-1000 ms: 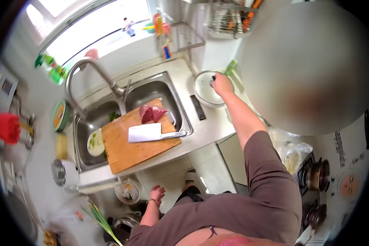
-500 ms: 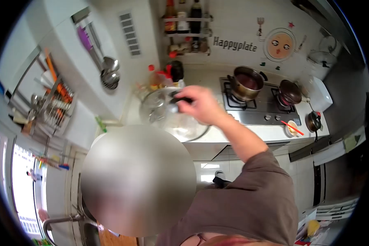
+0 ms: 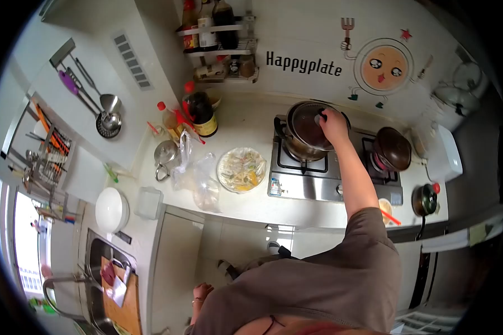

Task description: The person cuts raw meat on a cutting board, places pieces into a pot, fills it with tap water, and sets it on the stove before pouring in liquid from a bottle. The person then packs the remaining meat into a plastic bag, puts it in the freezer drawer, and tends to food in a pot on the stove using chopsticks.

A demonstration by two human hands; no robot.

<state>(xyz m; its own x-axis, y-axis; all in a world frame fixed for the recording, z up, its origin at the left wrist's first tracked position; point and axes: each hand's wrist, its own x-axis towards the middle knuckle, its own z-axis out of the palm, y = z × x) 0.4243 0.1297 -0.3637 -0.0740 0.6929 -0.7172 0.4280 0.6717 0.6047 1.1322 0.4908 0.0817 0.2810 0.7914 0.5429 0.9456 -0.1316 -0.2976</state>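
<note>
My right hand (image 3: 334, 127) is closed on the dark knob of a glass lid (image 3: 308, 124). The lid lies over the steel pot (image 3: 303, 151) on the left burner of the stove (image 3: 313, 188); whether it sits flat on the rim I cannot tell. Low in the view, beside my body, hangs my left hand (image 3: 202, 291) with its fingers curled; whether anything is in them is too small to tell. Right of the lidded pot, a smaller brown pot (image 3: 392, 149) stands on the other burner.
A film-covered plate (image 3: 242, 170), plastic bags (image 3: 205, 181) and sauce bottles (image 3: 201, 114) are left of the stove. A white bowl (image 3: 112, 210) stands near the sink (image 3: 96, 248), where a cutting board (image 3: 127, 304) holds meat and a cleaver. A small bowl (image 3: 385, 209) is at the front edge.
The view has turned from the sink to the stove. My right hand has carried the glass lid from the counter by the sink onto the pot, which stood uncovered before.
</note>
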